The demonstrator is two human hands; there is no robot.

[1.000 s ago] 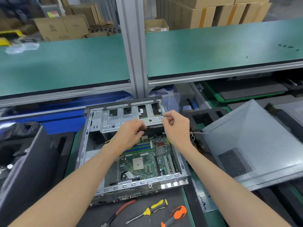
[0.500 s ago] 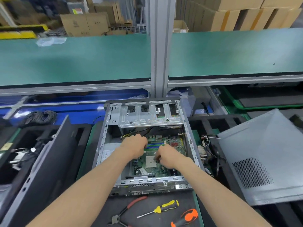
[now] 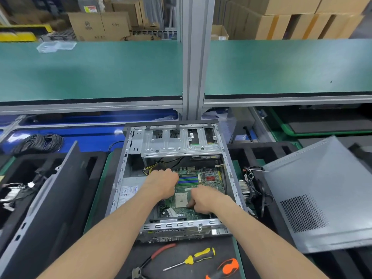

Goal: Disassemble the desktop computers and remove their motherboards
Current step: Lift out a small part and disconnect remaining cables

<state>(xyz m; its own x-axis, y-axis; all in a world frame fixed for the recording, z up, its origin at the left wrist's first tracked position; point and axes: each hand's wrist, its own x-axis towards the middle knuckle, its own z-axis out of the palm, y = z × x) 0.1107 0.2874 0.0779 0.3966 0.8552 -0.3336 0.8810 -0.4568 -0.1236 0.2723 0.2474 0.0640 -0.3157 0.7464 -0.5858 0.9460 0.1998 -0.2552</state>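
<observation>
An open desktop case (image 3: 228,168) lies flat on the bench in front of me, its metal drive cage (image 3: 179,144) at the far end. The green motherboard (image 3: 211,185) with blue memory slots sits in its floor. Both my hands are inside the case. My left hand (image 3: 163,184) has its fingers curled down over the board's left side by the memory slots. My right hand (image 3: 205,200) is curled on the board beside the square processor socket (image 3: 181,200), thumb toward it. The fingertips of both hands are hidden.
A silver power supply (image 3: 128,192) fills the case's left side. A grey side panel (image 3: 322,188) leans at the right, a black panel (image 3: 50,198) at the left. Red-handled pliers (image 3: 159,254), a yellow screwdriver (image 3: 199,256) and an orange-handled tool (image 3: 227,266) lie in front. A metal post (image 3: 194,57) stands behind.
Both hands left the drive cage at the far end and dropped into the case onto the motherboard. Over the last half second they have stayed almost still there.
</observation>
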